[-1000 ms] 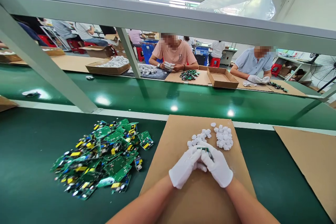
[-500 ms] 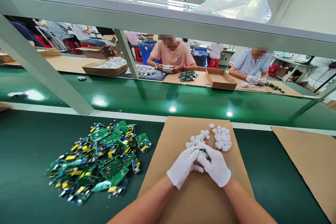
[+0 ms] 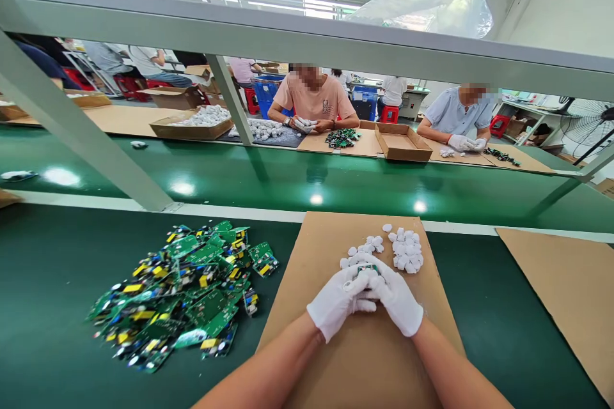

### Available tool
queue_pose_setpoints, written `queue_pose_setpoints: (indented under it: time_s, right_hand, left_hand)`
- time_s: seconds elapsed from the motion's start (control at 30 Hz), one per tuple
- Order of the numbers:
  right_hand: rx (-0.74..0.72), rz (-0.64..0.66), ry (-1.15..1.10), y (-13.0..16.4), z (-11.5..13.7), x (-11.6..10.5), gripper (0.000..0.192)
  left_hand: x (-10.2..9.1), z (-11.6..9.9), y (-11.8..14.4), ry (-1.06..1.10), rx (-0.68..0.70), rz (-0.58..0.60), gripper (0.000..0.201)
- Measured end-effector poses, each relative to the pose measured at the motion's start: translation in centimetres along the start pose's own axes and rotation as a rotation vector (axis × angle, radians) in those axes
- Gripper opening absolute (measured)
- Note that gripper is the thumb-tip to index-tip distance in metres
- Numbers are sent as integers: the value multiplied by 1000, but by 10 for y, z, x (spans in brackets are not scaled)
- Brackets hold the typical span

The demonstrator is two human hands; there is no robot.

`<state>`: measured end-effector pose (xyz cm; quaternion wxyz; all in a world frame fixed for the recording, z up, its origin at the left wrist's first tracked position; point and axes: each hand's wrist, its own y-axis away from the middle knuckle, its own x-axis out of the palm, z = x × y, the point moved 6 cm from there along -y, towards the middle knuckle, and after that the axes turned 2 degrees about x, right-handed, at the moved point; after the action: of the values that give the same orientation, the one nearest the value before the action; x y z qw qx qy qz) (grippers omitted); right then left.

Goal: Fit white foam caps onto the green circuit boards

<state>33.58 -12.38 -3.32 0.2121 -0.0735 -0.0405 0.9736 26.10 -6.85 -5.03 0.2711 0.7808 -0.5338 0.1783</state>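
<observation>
Both my hands wear white gloves and meet over the cardboard sheet (image 3: 350, 358). Between them is a small green circuit board (image 3: 368, 268), mostly covered by fingers. My left hand (image 3: 338, 300) grips it from the left side. From the right, my right hand (image 3: 396, 297) closes on the same board, its fingers curled over the top. Whether a white piece is also in the fingers is hard to tell against the gloves. Just beyond my hands lie loose white pieces (image 3: 373, 245), and to their right a tighter cluster of white pieces (image 3: 407, 250).
A large heap of green circuit boards (image 3: 192, 294) lies on the left of the dark green table. Another cardboard sheet (image 3: 570, 294) is at right. Beyond a conveyor belt (image 3: 288, 182), two co-workers handle small parts beside an open carton (image 3: 403, 142). A metal frame (image 3: 307, 35) crosses above.
My fingers have shifted around the board, and its green face now shows more flatly between them. On the belt, the white objects at left have moved further left.
</observation>
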Motion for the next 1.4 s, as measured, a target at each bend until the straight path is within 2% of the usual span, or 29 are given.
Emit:
queue_pose_setpoints:
  time_s: [0.2, 0.3, 0.43, 0.6, 0.7, 0.8, 0.9, 1.03, 1.13, 1.23, 1.33, 1.4]
  right_hand:
    - [92, -51, 257, 1, -9, 1, 31]
    - [43, -61, 326, 1, -10, 0, 30]
    - [-36, 2, 309, 2, -7, 4, 40]
    - [24, -58, 336, 3, -9, 3, 33]
    - [-29, 10, 245, 1, -7, 5, 42]
    - [-19, 10, 214, 0, -7, 2, 39]
    - [-5, -3, 217, 1, -7, 0, 39]
    - [-82, -3, 126, 5, -6, 1, 50]
    - [-148, -71, 159, 7, -7, -1, 52]
    - [-230, -135, 285, 6, -7, -2, 49]
    - [-287, -133, 358, 4, -5, 0, 48]
    - [-302, -132, 386, 3, -5, 2, 50]
  left_hand:
    - [-2, 5, -5, 138, -25, 11, 33]
    - [-2, 5, -7, 98, -13, -12, 31]
    - [-3, 4, -6, 86, 25, -20, 28]
    - [-5, 6, -7, 83, 27, -3, 30]
    - [-8, 7, -9, 55, 25, -6, 32]
    - [-7, 6, -8, 51, 15, 40, 37]
    - [-5, -1, -5, 4, 0, 67, 34]
    - [-2, -20, 0, 14, 31, 110, 25]
    - [-14, -34, 3, 2, 138, 4, 25]
    - [-33, -54, -2, -154, 271, -149, 36]
    - [-48, -88, -25, -491, 415, -298, 56]
    - [-57, -110, -54, -812, 420, -399, 61]
